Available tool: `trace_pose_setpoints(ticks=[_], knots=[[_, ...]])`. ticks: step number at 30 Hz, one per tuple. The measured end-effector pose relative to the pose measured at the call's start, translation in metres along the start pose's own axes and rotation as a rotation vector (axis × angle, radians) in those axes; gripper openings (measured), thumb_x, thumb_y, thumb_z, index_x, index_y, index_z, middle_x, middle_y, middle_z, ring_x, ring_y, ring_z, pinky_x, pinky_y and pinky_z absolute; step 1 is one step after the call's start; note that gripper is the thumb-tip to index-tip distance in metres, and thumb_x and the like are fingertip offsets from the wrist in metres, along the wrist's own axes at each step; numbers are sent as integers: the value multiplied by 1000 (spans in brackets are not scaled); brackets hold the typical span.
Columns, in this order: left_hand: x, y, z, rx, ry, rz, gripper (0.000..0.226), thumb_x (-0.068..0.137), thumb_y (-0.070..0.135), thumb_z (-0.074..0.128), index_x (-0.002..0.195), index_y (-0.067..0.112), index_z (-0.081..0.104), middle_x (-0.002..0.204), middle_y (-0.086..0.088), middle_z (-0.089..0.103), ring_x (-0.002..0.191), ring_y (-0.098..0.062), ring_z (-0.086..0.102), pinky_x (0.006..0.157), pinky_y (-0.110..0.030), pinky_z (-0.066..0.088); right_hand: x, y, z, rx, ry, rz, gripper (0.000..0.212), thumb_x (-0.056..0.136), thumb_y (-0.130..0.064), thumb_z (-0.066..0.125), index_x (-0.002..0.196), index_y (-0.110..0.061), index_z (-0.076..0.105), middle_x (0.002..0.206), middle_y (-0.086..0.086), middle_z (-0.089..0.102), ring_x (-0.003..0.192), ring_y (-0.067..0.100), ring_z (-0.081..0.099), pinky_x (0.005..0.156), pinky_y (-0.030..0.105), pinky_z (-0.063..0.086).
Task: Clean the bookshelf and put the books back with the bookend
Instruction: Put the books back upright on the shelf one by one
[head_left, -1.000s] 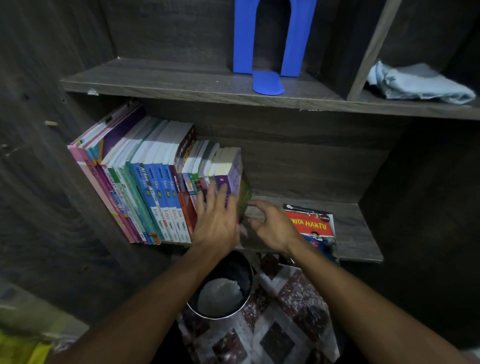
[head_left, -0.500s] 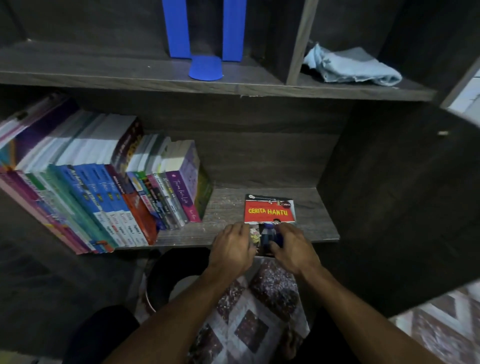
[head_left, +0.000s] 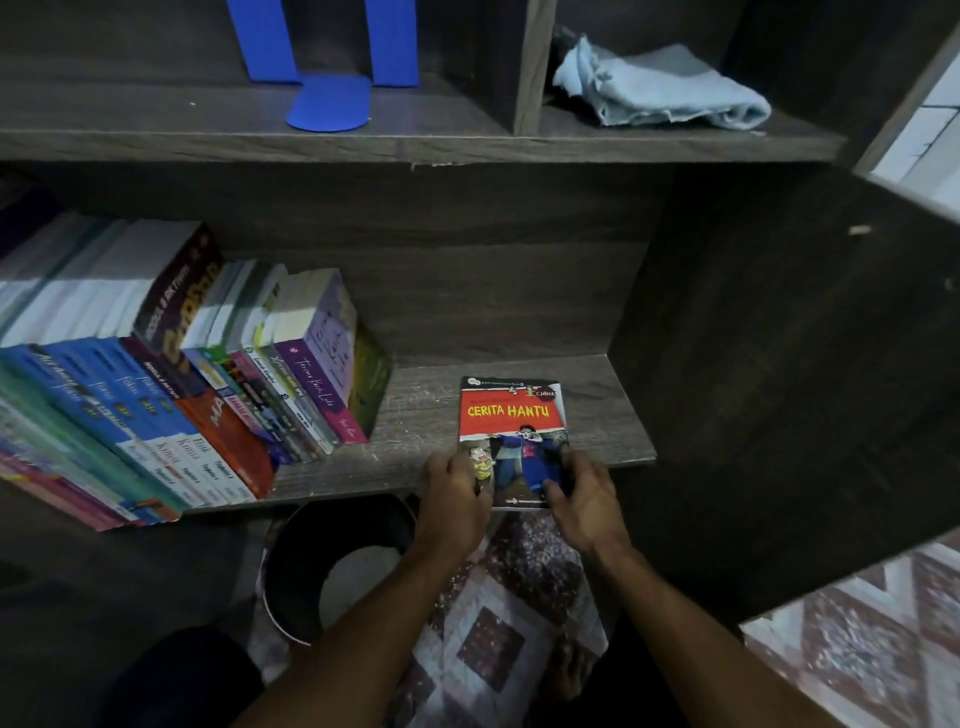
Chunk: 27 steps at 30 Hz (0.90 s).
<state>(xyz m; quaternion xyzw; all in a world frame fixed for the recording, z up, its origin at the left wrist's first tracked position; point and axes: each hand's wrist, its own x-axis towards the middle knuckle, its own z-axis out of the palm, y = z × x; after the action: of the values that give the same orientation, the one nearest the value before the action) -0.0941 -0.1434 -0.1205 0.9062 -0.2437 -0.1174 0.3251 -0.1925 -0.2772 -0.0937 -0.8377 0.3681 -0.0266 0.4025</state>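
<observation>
A thin red book titled "Cerita Hantu" (head_left: 511, 415) lies flat on the lower shelf (head_left: 421, 415), its near end over the front edge. My left hand (head_left: 454, 491) grips its left edge and my right hand (head_left: 582, 493) grips its right edge, thumb on the cover. A row of leaning books (head_left: 171, 374) fills the shelf's left half. The blue bookend (head_left: 327, 67) stands on the upper shelf. A pale blue cloth (head_left: 660, 88) lies crumpled in the upper right compartment.
A dark round bin (head_left: 332, 566) with something pale inside stands on the patterned floor below the shelf. The cabinet's dark side wall (head_left: 779, 364) rises to the right of the red book. A vertical divider (head_left: 530, 62) separates the bookend from the cloth.
Both hands left the leaning row of books and moved right to the red book, taking hold of its two sides. The view shifted right with them.
</observation>
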Motion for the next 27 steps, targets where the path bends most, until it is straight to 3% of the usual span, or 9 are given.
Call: trace_pose_setpoints(ticks=[5,8,13,15,18,21,24,27], knots=[[5,-2,7,-227,20,-148,46,82,21,74,119,21,46,115,-4,54,100,-20,57,84,-42,55,2,2,4,289,49,157,29,97,-17,58,123,-23,46,122,1,58,114,25,60,98,47,52],[8,-1,5,-395,-44,-249,52,80,17,77,122,20,46,109,-1,62,97,-19,63,83,-41,56,3,0,2,463,24,258,24,98,-15,56,116,-30,50,116,-1,62,108,26,63,96,52,52],[13,0,-5,-505,-182,-382,19,87,18,71,103,16,60,93,-6,70,71,-18,66,59,-28,53,-6,-1,-5,674,-32,264,30,99,-8,52,117,-33,56,105,0,66,91,27,69,87,50,57],[15,-1,-11,-608,-220,-458,11,87,17,71,96,13,66,92,-9,72,75,-20,69,65,-31,58,-10,2,-7,732,-53,262,32,99,-9,51,121,-31,58,103,8,70,76,23,68,75,40,56],[16,-1,-24,-836,-247,-513,13,84,12,72,96,8,71,93,-13,75,86,-29,72,83,-50,58,-17,6,-11,795,-111,252,37,100,-7,51,129,-28,59,101,17,74,67,20,67,62,32,52],[14,0,-42,-930,-256,-494,21,84,4,69,105,7,67,93,-12,75,83,-28,73,77,-42,60,-28,4,-16,858,-202,214,36,99,-3,50,125,-26,60,111,17,71,76,22,73,58,30,56],[10,2,-71,-1030,-248,-456,32,85,3,68,116,9,62,104,-11,73,90,-26,71,65,-35,57,-37,-2,-19,903,-285,162,36,99,-1,49,118,-29,60,108,15,72,75,22,74,55,28,57],[3,4,-109,-1117,-308,-432,32,86,7,70,116,11,60,107,-10,73,93,-26,70,76,-42,60,-41,-13,-19,955,-369,122,36,99,-3,49,125,-26,60,112,19,70,73,20,73,56,30,57]])
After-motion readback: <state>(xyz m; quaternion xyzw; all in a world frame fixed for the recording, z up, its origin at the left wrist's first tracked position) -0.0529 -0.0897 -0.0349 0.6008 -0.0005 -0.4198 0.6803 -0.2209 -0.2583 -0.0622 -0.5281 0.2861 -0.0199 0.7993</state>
